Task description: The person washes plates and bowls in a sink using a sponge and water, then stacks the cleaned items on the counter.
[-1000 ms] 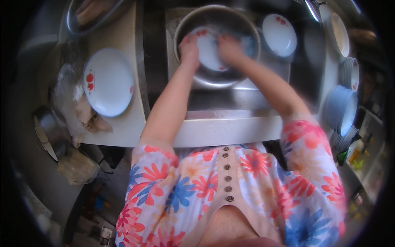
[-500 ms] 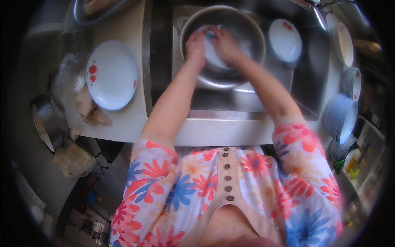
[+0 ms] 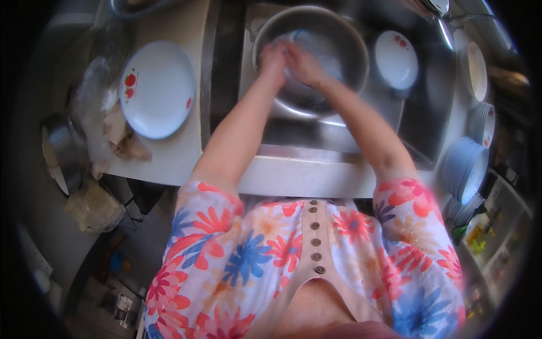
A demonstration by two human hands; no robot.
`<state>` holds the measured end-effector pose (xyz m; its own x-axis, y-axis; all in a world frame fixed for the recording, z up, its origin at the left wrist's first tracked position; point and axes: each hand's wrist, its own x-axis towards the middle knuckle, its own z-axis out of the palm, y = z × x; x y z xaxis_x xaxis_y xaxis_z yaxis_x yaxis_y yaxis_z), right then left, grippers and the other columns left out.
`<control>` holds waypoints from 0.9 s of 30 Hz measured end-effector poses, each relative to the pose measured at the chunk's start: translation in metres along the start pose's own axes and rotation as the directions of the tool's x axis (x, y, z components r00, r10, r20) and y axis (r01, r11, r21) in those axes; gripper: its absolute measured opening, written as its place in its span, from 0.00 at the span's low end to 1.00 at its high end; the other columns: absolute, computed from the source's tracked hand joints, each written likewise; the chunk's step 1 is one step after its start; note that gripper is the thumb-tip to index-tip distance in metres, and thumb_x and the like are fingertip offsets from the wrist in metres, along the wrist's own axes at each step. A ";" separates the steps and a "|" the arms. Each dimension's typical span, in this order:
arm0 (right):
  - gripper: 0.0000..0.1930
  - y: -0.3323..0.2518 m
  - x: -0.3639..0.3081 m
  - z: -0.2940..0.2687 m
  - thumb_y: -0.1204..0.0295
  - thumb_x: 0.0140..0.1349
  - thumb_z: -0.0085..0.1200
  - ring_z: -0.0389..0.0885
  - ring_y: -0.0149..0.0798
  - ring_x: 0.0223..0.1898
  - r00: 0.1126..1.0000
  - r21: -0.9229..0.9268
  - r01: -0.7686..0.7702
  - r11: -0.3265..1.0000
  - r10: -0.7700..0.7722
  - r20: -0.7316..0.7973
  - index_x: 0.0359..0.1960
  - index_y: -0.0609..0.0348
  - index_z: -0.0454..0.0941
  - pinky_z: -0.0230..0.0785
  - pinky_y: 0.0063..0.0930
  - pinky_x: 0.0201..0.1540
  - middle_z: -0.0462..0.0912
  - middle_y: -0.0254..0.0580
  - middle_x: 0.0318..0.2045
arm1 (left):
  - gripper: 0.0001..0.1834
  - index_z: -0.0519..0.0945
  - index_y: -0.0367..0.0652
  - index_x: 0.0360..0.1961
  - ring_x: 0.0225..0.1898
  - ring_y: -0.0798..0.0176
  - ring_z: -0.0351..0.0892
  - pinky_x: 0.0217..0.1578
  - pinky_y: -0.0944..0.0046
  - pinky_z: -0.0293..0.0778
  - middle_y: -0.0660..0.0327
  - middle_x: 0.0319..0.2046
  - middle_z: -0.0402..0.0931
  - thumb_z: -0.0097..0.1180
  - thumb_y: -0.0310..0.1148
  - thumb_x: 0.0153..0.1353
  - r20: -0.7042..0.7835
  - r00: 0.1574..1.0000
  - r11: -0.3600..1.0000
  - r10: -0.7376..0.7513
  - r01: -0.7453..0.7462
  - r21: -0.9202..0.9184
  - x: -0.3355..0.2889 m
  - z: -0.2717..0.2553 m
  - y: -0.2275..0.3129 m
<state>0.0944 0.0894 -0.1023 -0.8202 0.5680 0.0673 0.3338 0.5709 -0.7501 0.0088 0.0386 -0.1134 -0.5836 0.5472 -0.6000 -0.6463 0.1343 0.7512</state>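
Basin: a round metal basin (image 3: 351,52) stands over the dark sink (image 3: 420,107), its inner wall shiny toward the person.
Left hand: the left hand (image 3: 273,63) is inside the basin's outline, by its left wall, fingers bent; whether they grip anything I cannot tell.
Right hand: the right hand (image 3: 304,66) reaches in from the basin's right, its fingers against the left hand; blur hides whether they are closed on something.
Pale item: a whitish, blurred item with a blue patch (image 3: 302,38) lies within the basin, just beyond the right hand; whether it is cloth or dish is unclear.
Small plate: an oval white plate with red fruit marks (image 3: 397,62) lies right of the basin, apart from it.
Large plate: a bigger white plate with similar red marks (image 3: 158,93) rests left of the basin, on the pale bench (image 3: 178,161).
Bag: a clear plastic bag (image 3: 93,93) lies farther left of the basin, past the large plate.
Stacks: blue-white dishes (image 3: 464,169) stand well right of the basin.
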 end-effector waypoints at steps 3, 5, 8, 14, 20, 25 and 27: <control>0.17 0.016 -0.007 -0.025 0.68 0.53 0.41 0.70 0.50 0.41 0.965 -0.158 -0.199 0.967 0.222 0.142 0.46 0.55 0.65 0.62 0.38 0.43 0.72 0.51 0.39 | 0.16 0.68 0.38 0.44 0.38 0.59 0.70 0.39 0.64 0.66 0.54 0.37 0.71 0.43 0.29 0.54 0.018 0.997 0.997 0.070 -0.070 0.016 0.001 0.001 -0.003; 0.18 0.014 -0.025 -0.042 0.69 0.54 0.40 0.70 0.50 0.42 0.946 -0.304 -0.185 0.934 0.253 0.201 0.48 0.55 0.64 0.62 0.36 0.44 0.72 0.50 0.41 | 0.17 0.68 0.38 0.46 0.39 0.60 0.70 0.40 0.64 0.65 0.53 0.38 0.71 0.43 0.30 0.54 -0.030 0.997 0.993 0.071 -0.068 0.100 0.001 0.003 -0.003; 0.18 -0.004 -0.058 -0.049 0.69 0.55 0.39 0.69 0.51 0.42 0.927 -0.245 -0.141 0.959 0.215 0.306 0.49 0.57 0.64 0.61 0.36 0.44 0.72 0.53 0.39 | 0.18 0.68 0.39 0.46 0.39 0.60 0.70 0.41 0.66 0.64 0.53 0.39 0.72 0.44 0.31 0.54 -0.050 0.992 0.982 0.113 -0.104 0.159 0.001 0.003 -0.002; 0.18 -0.022 -0.049 -0.009 0.71 0.54 0.39 0.68 0.53 0.40 0.978 0.241 -0.084 0.967 0.034 0.208 0.48 0.56 0.63 0.61 0.35 0.43 0.70 0.55 0.39 | 0.17 0.69 0.38 0.46 0.39 0.60 0.71 0.41 0.66 0.64 0.54 0.39 0.72 0.44 0.32 0.54 -0.012 0.990 0.975 0.137 -0.133 0.179 0.006 -0.001 -0.001; 0.20 0.009 0.001 -0.009 0.69 0.53 0.41 0.66 0.52 0.43 0.996 0.008 -0.085 0.996 0.085 -0.019 0.50 0.53 0.60 0.59 0.40 0.44 0.69 0.55 0.40 | 0.16 0.68 0.35 0.46 0.39 0.64 0.69 0.41 0.69 0.64 0.56 0.39 0.71 0.42 0.31 0.57 0.003 0.991 0.980 0.137 -0.136 0.146 0.002 -0.001 0.005; 0.21 0.020 -0.042 -0.032 0.68 0.52 0.42 0.67 0.49 0.45 0.975 -0.468 -0.132 0.874 0.201 0.100 0.50 0.50 0.61 0.54 0.46 0.49 0.70 0.52 0.43 | 0.18 0.67 0.36 0.48 0.41 0.64 0.68 0.42 0.69 0.63 0.57 0.41 0.70 0.43 0.33 0.57 -0.022 0.992 0.965 0.122 -0.114 0.235 -0.004 0.002 0.009; 0.20 0.020 -0.045 -0.027 0.68 0.51 0.42 0.70 0.47 0.43 0.979 -0.468 -0.140 0.872 0.191 0.064 0.49 0.50 0.63 0.53 0.48 0.49 0.72 0.49 0.41 | 0.19 0.67 0.36 0.48 0.41 0.64 0.68 0.43 0.69 0.62 0.57 0.41 0.70 0.44 0.34 0.57 -0.019 0.993 0.968 0.115 -0.107 0.226 -0.004 0.004 0.009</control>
<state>0.1506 0.0916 -0.1028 -0.7690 0.6280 -0.1194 0.6236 0.6962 -0.3556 0.0070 0.0411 -0.1035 -0.6628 0.5436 -0.5150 -0.4518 0.2581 0.8540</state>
